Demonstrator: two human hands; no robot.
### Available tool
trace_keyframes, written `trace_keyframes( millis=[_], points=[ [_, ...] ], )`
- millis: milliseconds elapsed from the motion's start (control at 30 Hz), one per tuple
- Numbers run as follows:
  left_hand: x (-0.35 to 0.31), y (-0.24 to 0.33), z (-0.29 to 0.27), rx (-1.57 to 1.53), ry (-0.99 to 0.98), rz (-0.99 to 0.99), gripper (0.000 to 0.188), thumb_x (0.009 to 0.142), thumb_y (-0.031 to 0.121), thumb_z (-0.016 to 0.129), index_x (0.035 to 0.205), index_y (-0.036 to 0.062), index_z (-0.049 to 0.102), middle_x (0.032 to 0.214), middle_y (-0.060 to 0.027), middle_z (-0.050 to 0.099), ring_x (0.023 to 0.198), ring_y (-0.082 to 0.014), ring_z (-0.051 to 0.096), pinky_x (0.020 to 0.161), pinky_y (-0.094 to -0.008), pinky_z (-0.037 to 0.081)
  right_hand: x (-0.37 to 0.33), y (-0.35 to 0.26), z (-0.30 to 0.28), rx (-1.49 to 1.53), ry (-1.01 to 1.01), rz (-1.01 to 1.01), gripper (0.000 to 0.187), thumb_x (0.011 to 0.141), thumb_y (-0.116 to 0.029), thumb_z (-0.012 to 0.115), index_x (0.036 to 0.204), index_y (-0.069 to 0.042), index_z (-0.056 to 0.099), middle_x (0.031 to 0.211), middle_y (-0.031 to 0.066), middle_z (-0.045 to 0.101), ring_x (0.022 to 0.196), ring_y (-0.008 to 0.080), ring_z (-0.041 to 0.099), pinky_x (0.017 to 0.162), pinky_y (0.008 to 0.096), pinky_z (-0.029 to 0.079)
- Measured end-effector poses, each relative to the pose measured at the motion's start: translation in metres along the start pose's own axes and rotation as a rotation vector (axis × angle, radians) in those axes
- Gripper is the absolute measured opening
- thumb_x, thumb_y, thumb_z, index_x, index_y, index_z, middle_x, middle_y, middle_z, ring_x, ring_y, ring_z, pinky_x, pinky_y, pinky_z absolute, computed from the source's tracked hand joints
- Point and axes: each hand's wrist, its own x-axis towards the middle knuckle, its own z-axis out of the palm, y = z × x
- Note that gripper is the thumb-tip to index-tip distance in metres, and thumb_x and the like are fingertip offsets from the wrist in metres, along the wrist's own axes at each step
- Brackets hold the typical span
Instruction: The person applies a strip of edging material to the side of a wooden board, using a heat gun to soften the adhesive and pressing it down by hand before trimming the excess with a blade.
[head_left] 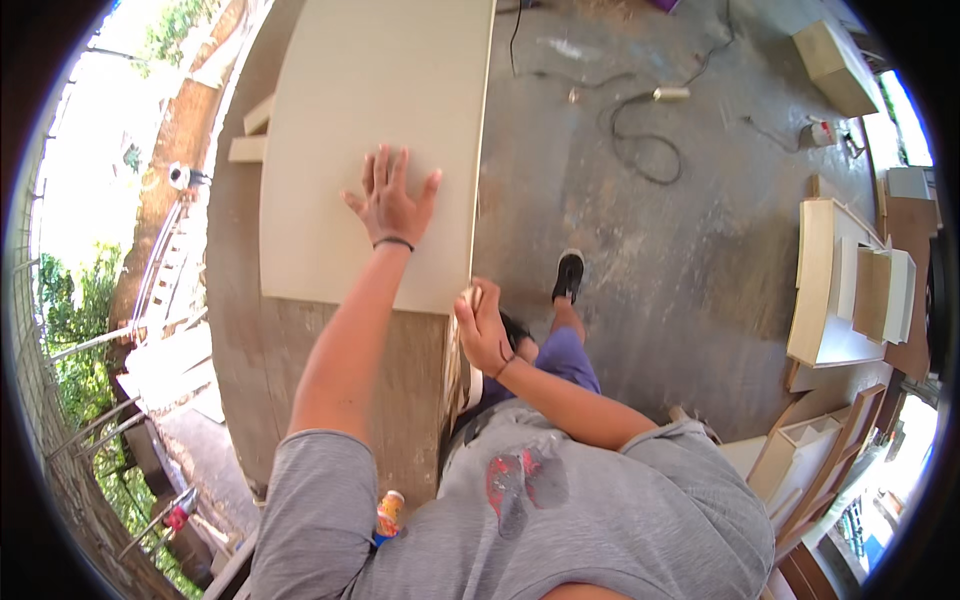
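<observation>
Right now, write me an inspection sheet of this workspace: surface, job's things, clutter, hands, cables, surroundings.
Surface: brown wooden bench, worn-looking.
Job's things: pale panel lying flat on the bench; small pale block at its right edge, mostly hidden, kind unclear.
Clutter: orange bottle near the person's left side; box and bucket on the floor.
Hands: left hand spread on the panel; right hand curled around the block.
Cables: dark cable looped on the floor, right of the bench.
Surroundings: greenery at left.
</observation>
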Motion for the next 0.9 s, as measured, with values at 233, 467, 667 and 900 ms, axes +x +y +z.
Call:
trace_keyframes(
  millis=[233,467,667,900],
  points=[
    [-0.007,0.0,-0.009,-0.052,0.035,-0.008,0.06,0.085,0.059,0.049,0.134,0.0241,0.048,0.148,-0.0002,0.032,0.139,-0.0196,0.024,0.106,-0.0674,0.009,0.03,-0.02,-0.101,-0.253,0.23,-0.173,0.056,0.091,-0.031,0.058,0.13,0.0,0.031,0.106,0.0178,0.052,0.098,0.0282,0.053,0.089,0.0367,0.042],
    [-0.008,-0.001,-0.005,-0.137,0.024,-0.095,0.055,0.086,0.053,0.051,0.129,0.0189,0.052,0.146,-0.0007,0.035,0.138,-0.0192,0.026,0.109,-0.0625,0.007,0.041,-0.03,-0.21,-0.323,0.453,-0.045,0.078,0.073,-0.033,0.076,0.13,0.004,0.038,0.119,0.0189,0.052,0.111,0.0273,0.05,0.096,0.0343,0.039],
    [-0.006,-0.004,-0.003,-0.152,0.053,-0.084,0.051,0.085,0.048,0.054,0.126,0.0171,0.054,0.145,-0.0039,0.037,0.137,-0.0218,0.028,0.111,-0.0576,0.01,0.056,-0.007,-0.226,-0.074,0.223,0.149,0.056,0.076,-0.023,0.071,0.121,0.002,0.048,0.104,0.0075,0.057,0.096,0.015,0.055,0.086,0.0262,0.043],
    [-0.047,-0.08,-0.001,-0.122,0.127,-0.258,0.052,0.085,0.044,0.059,0.126,0.0137,0.053,0.144,-0.0072,0.038,0.136,-0.0257,0.03,0.111,-0.048,0.02,0.125,-0.041,-0.204,-0.279,-0.105,0.067,0.066,0.077,-0.031,0.069,0.126,0.007,0.046,0.109,0.0126,0.057,0.103,0.0186,0.054,0.091,0.0291,0.042]
  ],
)
